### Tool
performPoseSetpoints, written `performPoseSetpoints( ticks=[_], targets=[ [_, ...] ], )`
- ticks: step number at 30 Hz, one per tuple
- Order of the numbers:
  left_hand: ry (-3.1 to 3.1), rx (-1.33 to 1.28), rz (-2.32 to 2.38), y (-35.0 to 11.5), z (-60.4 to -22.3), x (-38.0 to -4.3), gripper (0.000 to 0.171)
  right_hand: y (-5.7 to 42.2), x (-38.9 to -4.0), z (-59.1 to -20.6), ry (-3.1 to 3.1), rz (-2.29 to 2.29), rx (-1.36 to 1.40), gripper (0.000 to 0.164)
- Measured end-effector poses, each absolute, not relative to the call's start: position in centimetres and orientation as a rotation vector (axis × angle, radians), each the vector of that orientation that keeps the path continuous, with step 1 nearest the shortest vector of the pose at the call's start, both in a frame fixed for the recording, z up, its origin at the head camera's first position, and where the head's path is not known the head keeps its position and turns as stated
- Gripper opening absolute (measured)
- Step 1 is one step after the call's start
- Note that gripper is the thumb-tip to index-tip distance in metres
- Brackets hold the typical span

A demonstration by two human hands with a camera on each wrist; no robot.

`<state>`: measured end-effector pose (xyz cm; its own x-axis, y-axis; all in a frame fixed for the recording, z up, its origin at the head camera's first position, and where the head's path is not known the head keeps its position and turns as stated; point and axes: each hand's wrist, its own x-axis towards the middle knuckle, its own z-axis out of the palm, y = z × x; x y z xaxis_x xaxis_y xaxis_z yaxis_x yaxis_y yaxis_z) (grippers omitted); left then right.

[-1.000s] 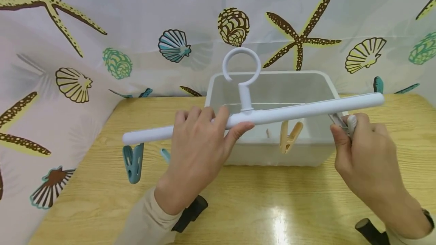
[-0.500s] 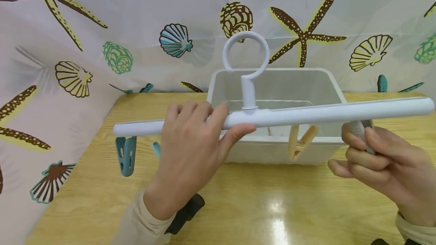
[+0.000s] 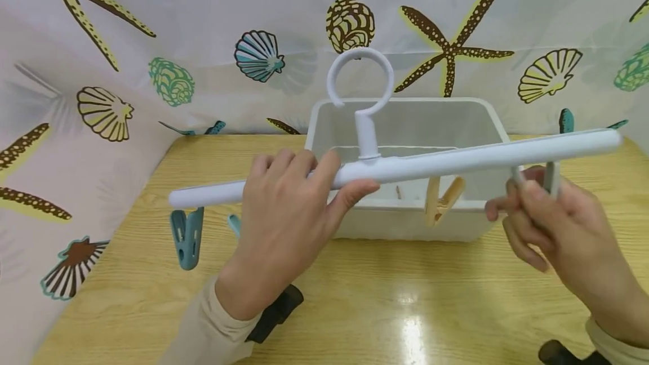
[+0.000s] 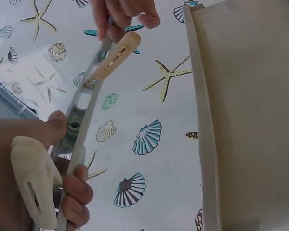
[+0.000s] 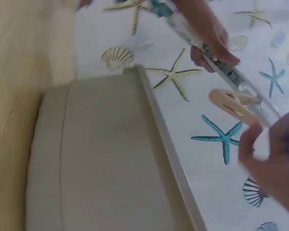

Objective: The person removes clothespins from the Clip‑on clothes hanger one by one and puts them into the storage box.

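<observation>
A white hanger bar (image 3: pixel 456 161) with a round hook (image 3: pixel 361 80) is held up, its right end higher. My left hand (image 3: pixel 291 207) grips the bar left of the hook. Beneath the right part, my right hand (image 3: pixel 563 213) pinches a grey clip (image 3: pixel 552 176), whose two legs stand apart; fingers hide much of it. A peach clip (image 3: pixel 441 201) hangs near the middle and a teal clip (image 3: pixel 186 241) at the left end. In the left wrist view, an off-white clip (image 4: pixel 33 183) sits beside my left hand. A light-blue tip (image 3: pixel 234 224) shows behind that hand.
A white plastic bin (image 3: pixel 405 224) stands behind the bar on the wooden table (image 3: pixel 355 297). The patterned cloth (image 3: pixel 294 4) covers the back and left side. Dark wrist-camera mounts (image 3: pixel 276 311) sit below my wrists.
The bar's right end swung nearer, then partly back and up, and now sits further right than at first. My right hand turned over at the grey clip. My left hand kept its grip.
</observation>
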<state>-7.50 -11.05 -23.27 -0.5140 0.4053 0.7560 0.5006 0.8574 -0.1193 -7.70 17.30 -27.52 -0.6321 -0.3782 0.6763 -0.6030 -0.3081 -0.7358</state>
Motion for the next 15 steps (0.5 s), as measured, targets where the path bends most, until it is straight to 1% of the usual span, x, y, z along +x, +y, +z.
performPoseSetpoints(
  ticks=[1, 2, 3, 4, 6, 7, 11, 15],
  targets=[
    [-2.159, -0.677, -0.167, -11.1, -23.3, -7.4, 0.062, 17.6, -7.9, -27.5, -1.456, 2.478, 1.415, 0.033],
    [-2.142, -0.699, -0.192, -11.1, -23.3, -7.4, 0.061, 17.8, -8.2, -27.5, -1.189, 2.777, 1.534, 0.032],
    [-2.118, -0.723, -0.211, -11.1, -23.4, -7.4, 0.059, 17.9, -8.5, -27.5, -0.974, 2.967, 1.665, 0.035],
    [-2.106, -0.746, -0.231, -11.1, -23.6, -7.4, 0.056, 17.9, -8.7, -27.5, -0.81, 3.089, 1.757, 0.036],
    [-2.094, -0.768, -0.225, -11.2, -23.9, -7.6, 0.053, 17.9, -8.9, -27.5, -0.66, 3.197, 1.842, 0.036],
    [-2.095, -0.774, -0.216, -11.3, -24.1, -7.7, 0.052, 18.0, -8.9, -27.5, -0.663, 3.208, 1.841, 0.036],
    [-2.088, -0.796, -0.165, -12.0, -24.6, -8.2, 0.05, 19.1, -8.4, -27.1, -0.795, 3.32, 1.64, 0.036],
    [-2.058, -0.825, -0.143, -12.4, -23.5, -7.8, 0.052, 19.7, -8.2, -26.8, -0.763, 3.441, 1.644, 0.037]
  ],
)
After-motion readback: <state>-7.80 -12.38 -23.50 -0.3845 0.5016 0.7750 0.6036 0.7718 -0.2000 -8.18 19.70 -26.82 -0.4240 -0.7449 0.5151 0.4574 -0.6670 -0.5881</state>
